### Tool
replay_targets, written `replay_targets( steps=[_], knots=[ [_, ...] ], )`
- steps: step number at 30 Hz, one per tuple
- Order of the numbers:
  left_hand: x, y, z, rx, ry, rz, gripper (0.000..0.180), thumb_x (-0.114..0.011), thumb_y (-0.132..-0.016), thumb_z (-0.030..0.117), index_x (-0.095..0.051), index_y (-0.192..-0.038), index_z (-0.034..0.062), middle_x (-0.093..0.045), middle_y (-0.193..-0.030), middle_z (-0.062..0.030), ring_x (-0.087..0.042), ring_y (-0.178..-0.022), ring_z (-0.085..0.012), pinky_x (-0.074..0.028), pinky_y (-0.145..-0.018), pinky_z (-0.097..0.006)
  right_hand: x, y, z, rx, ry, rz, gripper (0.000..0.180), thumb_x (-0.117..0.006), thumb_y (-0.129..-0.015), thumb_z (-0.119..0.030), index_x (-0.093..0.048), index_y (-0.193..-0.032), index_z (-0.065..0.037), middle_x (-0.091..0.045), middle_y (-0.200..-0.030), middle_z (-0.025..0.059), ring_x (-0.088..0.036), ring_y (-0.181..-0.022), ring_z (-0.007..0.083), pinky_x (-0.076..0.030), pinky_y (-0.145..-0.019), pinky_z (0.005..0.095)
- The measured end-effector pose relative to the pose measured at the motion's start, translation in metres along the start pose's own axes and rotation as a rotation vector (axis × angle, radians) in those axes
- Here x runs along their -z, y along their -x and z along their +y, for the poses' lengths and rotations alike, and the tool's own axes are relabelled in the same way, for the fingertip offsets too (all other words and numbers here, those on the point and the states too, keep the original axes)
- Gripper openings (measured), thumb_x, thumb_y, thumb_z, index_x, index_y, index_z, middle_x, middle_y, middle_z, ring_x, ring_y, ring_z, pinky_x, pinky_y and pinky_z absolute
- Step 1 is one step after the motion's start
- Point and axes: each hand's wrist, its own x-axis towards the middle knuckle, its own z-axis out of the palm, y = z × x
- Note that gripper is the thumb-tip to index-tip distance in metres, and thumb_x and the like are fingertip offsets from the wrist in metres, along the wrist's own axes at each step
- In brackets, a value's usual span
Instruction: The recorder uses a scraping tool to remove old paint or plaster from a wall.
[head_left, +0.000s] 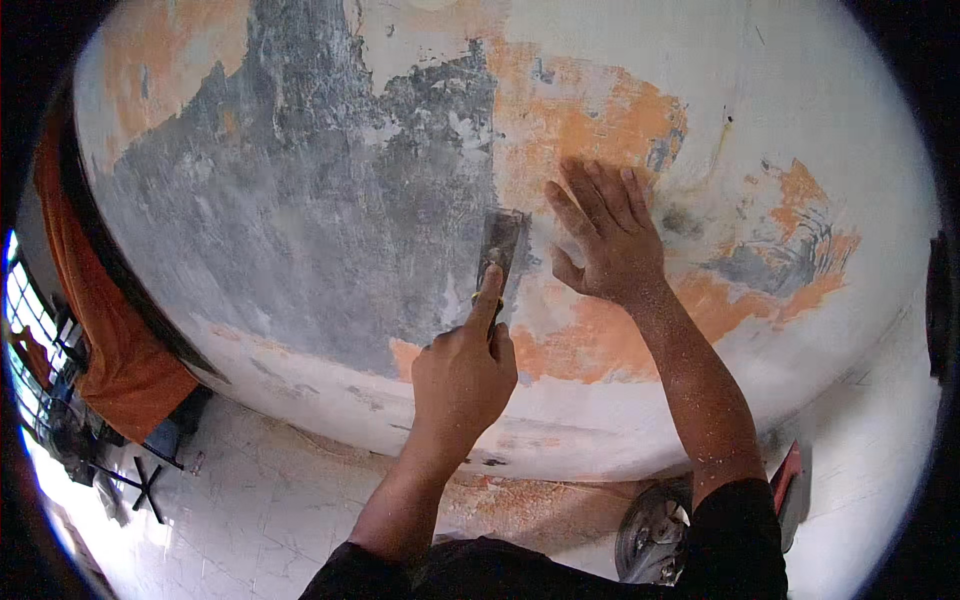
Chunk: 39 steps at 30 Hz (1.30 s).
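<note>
A wall (300, 220) fills most of the view, with bare grey plaster at left and patches of orange and white paint. My left hand (462, 375) is closed around the handle of a scraper (505, 240), its index finger stretched along the blade. The flat blade lies against the wall where grey plaster meets the peeled paint. To the right of it, my right hand (615, 235) rests with spread fingers against an orange patch (600, 120) and holds nothing. Pale dust specks cover the right forearm.
Orange-brown crumbs (530, 505) lie on the tiled floor (260, 500) along the wall's foot. A wheel (650, 530) shows low at right, beside a red panel (787, 480). An orange curtain (120, 330) hangs at left near a bright window (25, 300).
</note>
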Motion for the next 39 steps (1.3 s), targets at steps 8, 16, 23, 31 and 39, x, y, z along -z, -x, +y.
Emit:
replay_targets(
  steps=[8,16,23,31,39],
  knots=[
    [0.003,-0.009,0.000,0.006,0.001,-0.008,0.059,-0.057,-0.095,0.017,-0.043,-0.152,0.0136,-0.069,-0.069,-0.0158,-0.068,-0.058,-0.0336,-0.056,-0.057,-0.045,0.004,-0.001,0.001,-0.007,0.005,-0.018,0.067,-0.058,-0.091,-0.035,-0.040,-0.153,-0.016,-0.036,-0.161,0.0090,-0.029,-0.150,0.0297,-0.018,-0.124,0.0520],
    [0.006,-0.010,0.000,-0.024,-0.006,0.010,0.061,-0.057,-0.094,0.016,-0.041,-0.153,0.0136,-0.072,-0.079,-0.0161,-0.070,-0.064,-0.0337,-0.056,-0.059,-0.045,0.001,0.001,0.000,-0.009,0.013,-0.030,0.068,-0.058,-0.091,-0.036,-0.040,-0.153,-0.017,-0.034,-0.162,0.0090,-0.027,-0.151,0.0296,-0.017,-0.124,0.0527],
    [0.007,-0.008,0.003,-0.040,-0.015,0.011,0.060,-0.057,-0.094,0.015,-0.041,-0.152,0.0122,-0.074,-0.084,-0.0164,-0.070,-0.064,-0.0341,-0.057,-0.060,-0.045,0.001,0.001,0.003,-0.010,-0.002,-0.024,0.067,-0.057,-0.090,-0.036,-0.041,-0.153,-0.018,-0.034,-0.162,0.0092,-0.028,-0.151,0.0293,-0.017,-0.124,0.0526],
    [0.001,-0.012,0.000,-0.049,0.034,0.062,0.060,-0.057,-0.094,0.015,-0.043,-0.152,0.0120,-0.072,-0.080,-0.0180,-0.068,-0.061,-0.0357,-0.055,-0.057,-0.046,0.002,0.001,0.001,-0.016,-0.001,-0.019,0.065,-0.056,-0.091,-0.036,-0.043,-0.152,-0.016,-0.037,-0.160,0.0089,-0.031,-0.150,0.0287,-0.017,-0.124,0.0526],
    [-0.002,0.005,0.003,-0.014,0.032,0.025,0.059,-0.056,-0.095,0.016,-0.042,-0.152,0.0130,-0.069,-0.070,-0.0172,-0.068,-0.060,-0.0367,-0.054,-0.056,-0.048,0.003,0.001,0.003,-0.005,0.018,-0.016,0.063,-0.056,-0.092,-0.038,-0.045,-0.150,-0.014,-0.037,-0.161,0.0092,-0.030,-0.150,0.0276,-0.017,-0.124,0.0513]
  ],
)
